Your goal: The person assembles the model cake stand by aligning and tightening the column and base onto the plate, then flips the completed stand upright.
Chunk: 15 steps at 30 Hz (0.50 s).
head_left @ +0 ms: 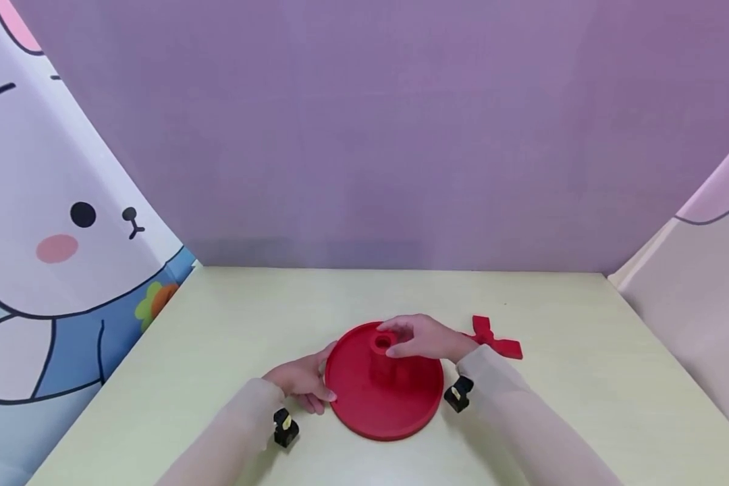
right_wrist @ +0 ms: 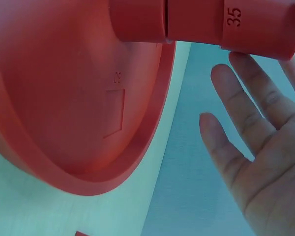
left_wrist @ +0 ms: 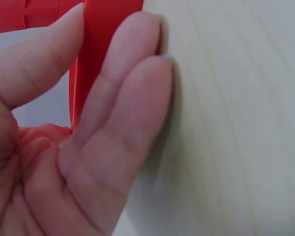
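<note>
The left hand (head_left: 300, 383) pinches the near-left rim of the red round tray (head_left: 364, 412): in the left wrist view the thumb (left_wrist: 37, 59) lies on one side of the red edge and two fingers (left_wrist: 123, 108) press the other, so the hand is clamped on the rim. The right hand (head_left: 422, 337) reaches over the tray's middle and touches the top of the red cylinder (head_left: 383, 347) standing there; in the right wrist view its fingers (right_wrist: 246, 123) are spread and mostly straight, just beside the cylinder (right_wrist: 226, 22), which bears the raised number "35". A small embossed mark on the tray floor (right_wrist: 117, 77) is too faint to read. A red bow-shaped piece (head_left: 495, 339) lies on the pale table (head_left: 219, 317), just beyond the right wrist.
</note>
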{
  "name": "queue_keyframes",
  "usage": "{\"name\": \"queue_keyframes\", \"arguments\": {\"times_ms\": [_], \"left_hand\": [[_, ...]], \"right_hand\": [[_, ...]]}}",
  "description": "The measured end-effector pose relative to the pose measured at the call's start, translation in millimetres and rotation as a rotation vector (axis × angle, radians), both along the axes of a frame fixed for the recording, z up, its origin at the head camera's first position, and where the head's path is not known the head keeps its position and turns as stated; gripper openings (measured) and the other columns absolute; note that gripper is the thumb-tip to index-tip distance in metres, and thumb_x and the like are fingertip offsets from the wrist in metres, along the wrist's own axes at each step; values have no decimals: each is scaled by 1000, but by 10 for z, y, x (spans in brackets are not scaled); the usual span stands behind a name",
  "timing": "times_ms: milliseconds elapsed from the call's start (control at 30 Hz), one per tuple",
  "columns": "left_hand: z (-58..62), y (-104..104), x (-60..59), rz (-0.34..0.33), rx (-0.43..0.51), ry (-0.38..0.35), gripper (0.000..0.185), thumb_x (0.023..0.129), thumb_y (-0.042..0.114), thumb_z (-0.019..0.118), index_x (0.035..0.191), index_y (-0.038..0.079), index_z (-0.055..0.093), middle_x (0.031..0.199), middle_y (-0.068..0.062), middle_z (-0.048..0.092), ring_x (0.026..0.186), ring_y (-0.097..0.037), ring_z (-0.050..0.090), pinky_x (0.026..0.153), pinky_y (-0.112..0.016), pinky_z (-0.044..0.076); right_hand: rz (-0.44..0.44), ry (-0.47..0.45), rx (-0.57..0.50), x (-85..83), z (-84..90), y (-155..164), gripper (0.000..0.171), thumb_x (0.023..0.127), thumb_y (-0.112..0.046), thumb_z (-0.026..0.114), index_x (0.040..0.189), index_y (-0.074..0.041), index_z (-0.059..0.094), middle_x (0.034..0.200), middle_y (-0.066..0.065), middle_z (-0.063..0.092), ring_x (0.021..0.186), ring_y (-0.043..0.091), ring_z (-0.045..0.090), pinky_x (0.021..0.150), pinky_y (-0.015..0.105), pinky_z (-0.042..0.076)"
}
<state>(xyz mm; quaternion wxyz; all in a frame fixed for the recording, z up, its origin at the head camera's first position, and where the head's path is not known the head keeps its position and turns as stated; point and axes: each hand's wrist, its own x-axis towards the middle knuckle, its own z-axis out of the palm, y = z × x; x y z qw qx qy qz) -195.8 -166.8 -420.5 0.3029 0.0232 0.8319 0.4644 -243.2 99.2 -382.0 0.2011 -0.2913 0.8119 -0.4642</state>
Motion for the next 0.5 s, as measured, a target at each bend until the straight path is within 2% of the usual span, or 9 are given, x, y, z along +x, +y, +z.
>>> {"name": "queue_keyframes", "arguments": {"times_ms": [133,233,367,500], "left_hand": [[-28,-31,87,-18,17,-6,103,80,2,75,155,14,6,69,-13,66,52,-18,63,55,-33,57],[-51,-60,131,-11,9,-20,103,80,1,75,155,13,6,68,-13,66,51,-16,63,54,-32,56],[-18,-47,71,-2,-1,-6,102,80,3,75,155,14,7,69,-12,66,52,-15,63,55,-31,57],[-3,-29,38,-5,-9,1,102,80,4,76,155,13,8,68,-12,66,52,-16,63,56,-31,57]], "right_hand": [[-39,37,22,104,-40,-69,45,81,-19,78,118,-4,58,101,2,63,91,18,58,74,31,56],[-14,22,16,156,-66,-119,53,80,-19,79,124,-4,53,107,4,62,96,19,60,74,33,57],[10,11,15,110,-13,-132,62,77,-11,79,131,-4,49,115,6,59,101,22,58,74,38,57],[19,47,41,76,-5,-128,55,77,-10,78,126,-5,55,112,3,59,99,20,57,74,35,57]]}}
